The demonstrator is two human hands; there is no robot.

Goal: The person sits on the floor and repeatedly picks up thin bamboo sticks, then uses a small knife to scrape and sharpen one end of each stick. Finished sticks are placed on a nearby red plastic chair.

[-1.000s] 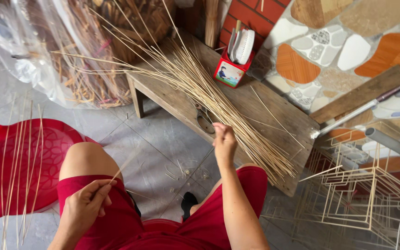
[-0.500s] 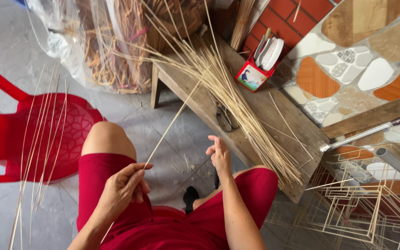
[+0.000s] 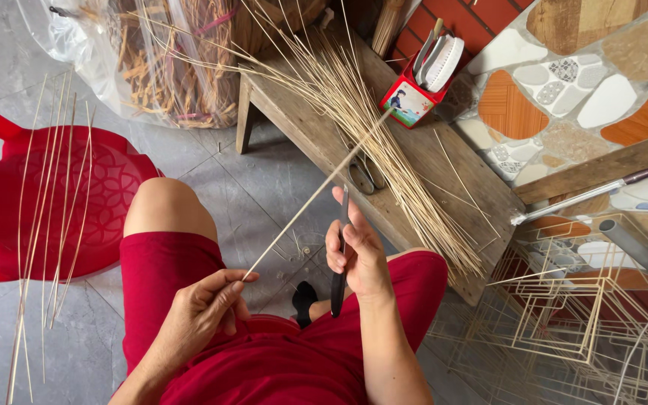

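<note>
At lower centre, the left hand [image 3: 204, 311] pinches one thin pale bamboo sliver [image 3: 313, 196] by its near end. The right hand [image 3: 355, 255] is closed in a grip on a dark-handled knife [image 3: 340, 251], just below the weathered wooden bench [image 3: 481, 196] bearing a bundle of pale slivers [image 3: 361, 112].

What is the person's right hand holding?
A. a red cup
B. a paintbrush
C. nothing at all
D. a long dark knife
D: the right hand grips a long dark knife upright, while the left hand pinches the end of one thin bamboo stick.
</note>
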